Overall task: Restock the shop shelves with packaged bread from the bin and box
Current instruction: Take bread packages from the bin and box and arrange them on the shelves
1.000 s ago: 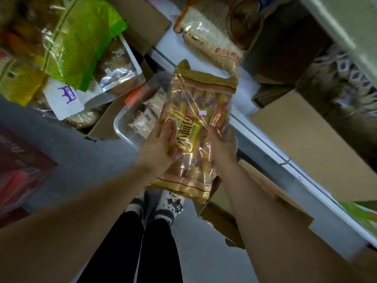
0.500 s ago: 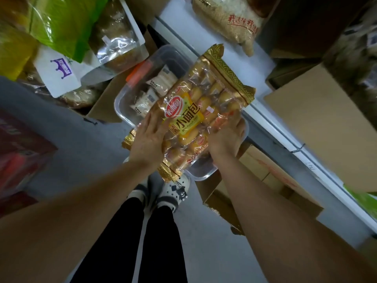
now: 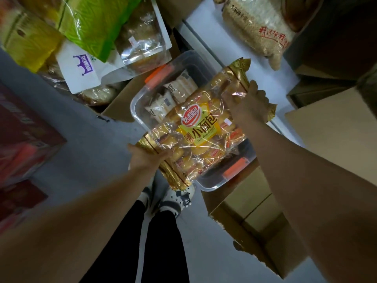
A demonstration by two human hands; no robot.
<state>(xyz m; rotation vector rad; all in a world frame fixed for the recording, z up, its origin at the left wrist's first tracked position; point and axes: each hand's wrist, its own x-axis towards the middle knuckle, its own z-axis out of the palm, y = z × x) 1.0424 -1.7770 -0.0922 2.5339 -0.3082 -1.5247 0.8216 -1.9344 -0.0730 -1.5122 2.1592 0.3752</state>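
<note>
Centrally, a clear, gold-edged mini French bread bag (image 3: 201, 137) hangs over the clear plastic bin (image 3: 135, 105), hands gripping its ends: left hand (image 3: 145, 159) lower, right hand (image 3: 253, 103) upper. Grey floor (image 3: 85, 160), cardboard boxes (image 3: 255, 211) lower right.

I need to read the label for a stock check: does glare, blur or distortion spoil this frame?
Head view: dim; glare streaks cross the bread pack, yet its yellow label reads clearly between the left hand and right hand. Head view edges: wide-angle stretch smears the forearms and red boxes; print on the small packets in the clear bin is too soft to read.
</note>
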